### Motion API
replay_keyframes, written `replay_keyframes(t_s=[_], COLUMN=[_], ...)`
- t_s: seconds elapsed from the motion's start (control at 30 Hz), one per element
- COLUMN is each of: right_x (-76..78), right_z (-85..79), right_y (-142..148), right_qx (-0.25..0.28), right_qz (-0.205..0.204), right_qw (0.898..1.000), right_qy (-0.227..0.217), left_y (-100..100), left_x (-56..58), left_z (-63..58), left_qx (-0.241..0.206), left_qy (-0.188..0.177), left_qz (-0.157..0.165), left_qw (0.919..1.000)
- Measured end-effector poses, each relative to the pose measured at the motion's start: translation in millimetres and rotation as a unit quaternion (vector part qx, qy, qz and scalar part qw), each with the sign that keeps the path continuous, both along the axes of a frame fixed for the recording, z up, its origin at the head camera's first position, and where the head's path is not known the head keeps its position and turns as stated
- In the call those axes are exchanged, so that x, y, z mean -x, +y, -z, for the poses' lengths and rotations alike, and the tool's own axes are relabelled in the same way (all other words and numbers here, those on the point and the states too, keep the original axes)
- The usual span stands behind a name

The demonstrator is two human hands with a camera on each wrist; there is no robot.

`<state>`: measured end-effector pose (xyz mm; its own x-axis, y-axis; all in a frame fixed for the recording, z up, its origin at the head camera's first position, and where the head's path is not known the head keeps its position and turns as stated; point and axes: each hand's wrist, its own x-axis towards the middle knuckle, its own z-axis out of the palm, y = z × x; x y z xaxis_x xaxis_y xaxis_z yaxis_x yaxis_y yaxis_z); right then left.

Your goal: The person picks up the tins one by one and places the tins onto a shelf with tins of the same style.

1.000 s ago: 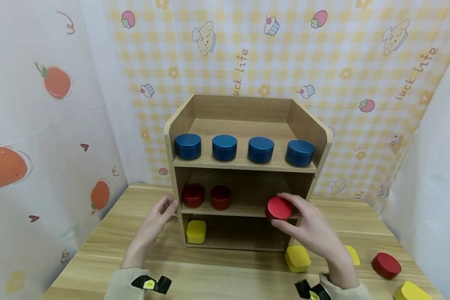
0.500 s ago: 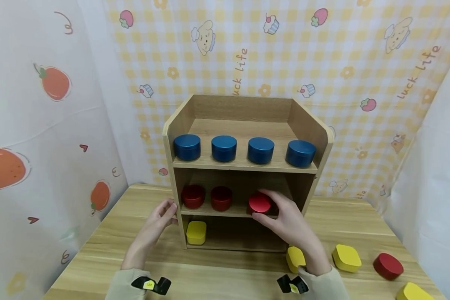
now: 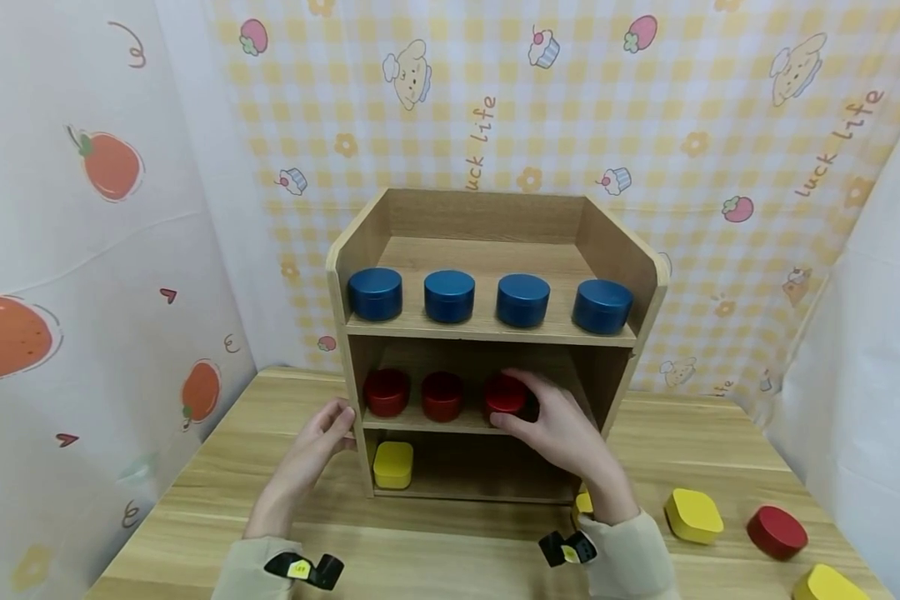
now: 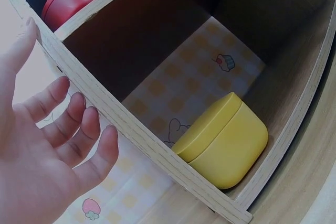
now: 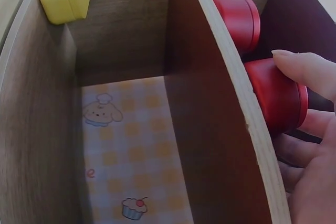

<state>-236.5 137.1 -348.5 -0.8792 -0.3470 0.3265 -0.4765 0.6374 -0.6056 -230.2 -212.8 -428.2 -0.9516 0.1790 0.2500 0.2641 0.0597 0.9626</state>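
Observation:
My right hand grips a round red tin between thumb and fingers on the middle shelf of a small wooden shelf unit. Two more red tins, one at the left end and one in the middle, stand to its left in the same row. At the unit's left side panel is my left hand; in the left wrist view its fingers are loosely bent beside the panel's edge and hold nothing. A yellow squarish tin stands on the bottom shelf at the left.
Several blue round tins line the top shelf. On the table at the right lie a yellow tin, a red tin and another yellow tin. One more yellow tin is partly hidden behind my right wrist. A patterned cloth hangs behind.
My right hand has carried the red tin leftward and in onto the middle shelf, beside the other two. The left hand has stayed at the side panel.

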Motion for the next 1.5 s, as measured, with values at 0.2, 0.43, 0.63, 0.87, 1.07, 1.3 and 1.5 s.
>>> replay_keyframes(t_s=[0.2, 0.43, 0.63, 0.87, 1.07, 1.3, 1.5], right_x=[2.2, 3.6, 4.0, 4.0, 3.8, 2.8, 1.8], right_z=[1.4, 0.8, 0.9, 1.5, 0.8, -0.7, -0.1], right_y=[-1.5, -2.7, -3.4, -4.5, -5.0, -6.1, -4.1], right_qx=[-0.001, -0.002, -0.008, -0.019, -0.027, -0.038, -0.045], right_qz=[0.006, 0.004, 0.006, 0.013, 0.015, 0.009, -0.002], right_qw=[1.0, 1.0, 1.0, 0.999, 0.999, 0.999, 0.999], right_qy=[-0.018, -0.028, -0.026, -0.025, -0.021, -0.005, 0.017], left_y=[0.4, 0.5, 0.5, 1.0, 1.3, 0.7, 1.2], left_x=[0.5, 1.1, 1.5, 0.2, -0.7, 0.3, 0.6], left_z=[1.2, 2.0, 2.2, 0.5, -0.1, 0.2, -0.5], left_qx=[-0.001, -0.006, -0.01, -0.01, -0.01, -0.011, -0.01], left_qy=[0.008, 0.011, 0.012, 0.009, 0.004, 0.003, 0.0], left_qz=[0.001, 0.005, 0.005, 0.008, 0.01, 0.009, 0.005], left_qw=[1.0, 0.9999, 0.9999, 0.9999, 0.9999, 0.9999, 0.9999])
